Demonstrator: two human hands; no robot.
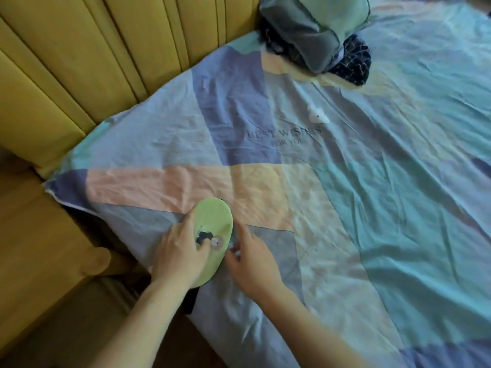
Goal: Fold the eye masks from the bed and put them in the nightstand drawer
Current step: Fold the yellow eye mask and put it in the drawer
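Observation:
A light green eye mask (212,221) lies on the bed near its left front corner, with a small black and pink face print on it. My left hand (178,256) presses down on the mask's near half, fingers spread over it. My right hand (252,264) is at the mask's right edge, fingertips curled around something small and dark there, perhaps the strap; I cannot tell exactly. A small white object (317,115) lies farther up the bed. The nightstand (39,248), yellow-brown, stands left of the bed; no drawer front shows.
The patchwork bedsheet (345,208) in blue, teal, peach and yellow covers the bed. A padded yellow headboard (93,62) runs along the left. A green-grey pillow (313,30) sits on dark checked cloth (350,62) at the far end.

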